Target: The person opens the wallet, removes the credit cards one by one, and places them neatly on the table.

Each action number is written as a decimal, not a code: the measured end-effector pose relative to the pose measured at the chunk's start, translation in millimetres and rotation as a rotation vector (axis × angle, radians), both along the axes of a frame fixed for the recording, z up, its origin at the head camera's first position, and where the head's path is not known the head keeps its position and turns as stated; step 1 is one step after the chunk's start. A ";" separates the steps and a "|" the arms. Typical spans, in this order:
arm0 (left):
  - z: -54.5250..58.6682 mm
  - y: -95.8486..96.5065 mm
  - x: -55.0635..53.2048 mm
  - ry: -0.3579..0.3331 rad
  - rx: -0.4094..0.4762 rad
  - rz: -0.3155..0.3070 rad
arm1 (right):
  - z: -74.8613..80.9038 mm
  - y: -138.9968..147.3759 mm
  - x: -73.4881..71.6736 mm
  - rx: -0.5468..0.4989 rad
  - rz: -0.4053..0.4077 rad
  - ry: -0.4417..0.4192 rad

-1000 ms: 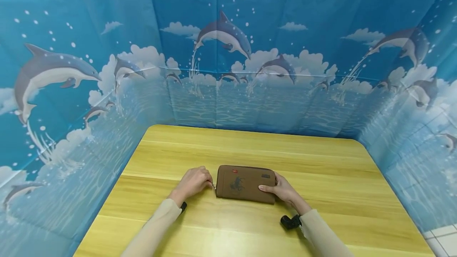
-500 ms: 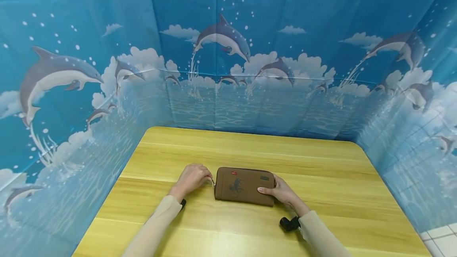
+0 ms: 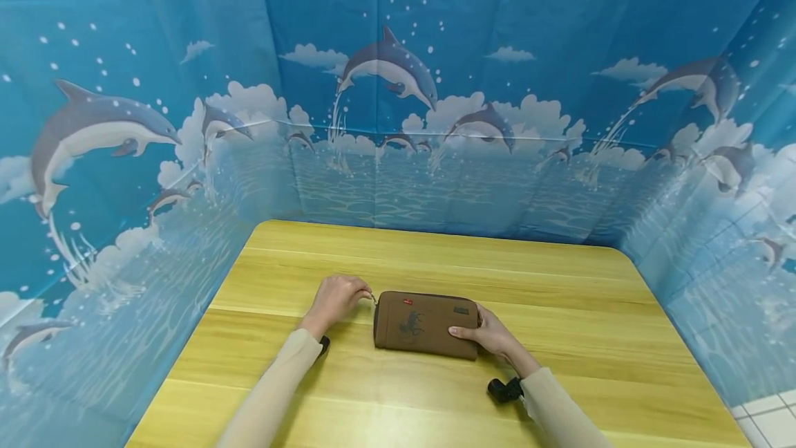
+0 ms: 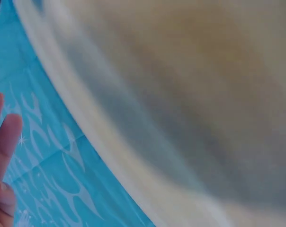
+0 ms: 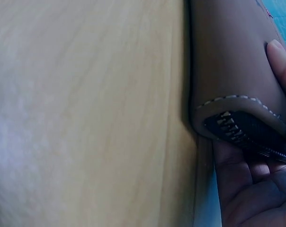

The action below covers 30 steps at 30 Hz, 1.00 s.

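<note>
A brown zip-around wallet with a dark horse print and a small red tag lies near the middle of the table. At its upper left corner, my left hand pinches the zipper pull. My right hand grips the wallet's right end, thumb on the front face and fingers behind. In the right wrist view, dark zipper teeth show at that end, with the thumb on the brown side. Only a few fingers appear at the edge of the left wrist view; the pull is out of sight there.
The yellow wood-grain table has rounded far corners. A blue dolphin-print curtain hangs around its back and sides. Black wrist cameras sit at the cuffs, and white floor tiles show at the lower right.
My left hand has moved away from me along the wallet's left side, bringing the zipper pull up toward the upper left corner. The right hand keeps its hold.
</note>
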<state>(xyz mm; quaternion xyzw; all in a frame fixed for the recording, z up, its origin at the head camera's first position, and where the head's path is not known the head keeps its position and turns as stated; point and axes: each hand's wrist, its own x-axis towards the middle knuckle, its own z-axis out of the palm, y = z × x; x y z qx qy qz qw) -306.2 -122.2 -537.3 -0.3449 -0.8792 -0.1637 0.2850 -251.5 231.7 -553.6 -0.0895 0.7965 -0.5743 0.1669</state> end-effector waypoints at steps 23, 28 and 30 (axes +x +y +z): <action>8.0 11.6 -11.6 -0.763 0.398 0.034 | -2.2 -0.1 5.0 0.123 -0.089 0.019; 12.2 20.1 -16.4 -0.799 0.404 -0.010 | 8.6 -5.3 11.0 0.087 -0.081 0.017; 14.1 24.0 -18.6 -0.802 0.382 -0.012 | 14.7 -7.3 14.2 0.066 -0.061 0.016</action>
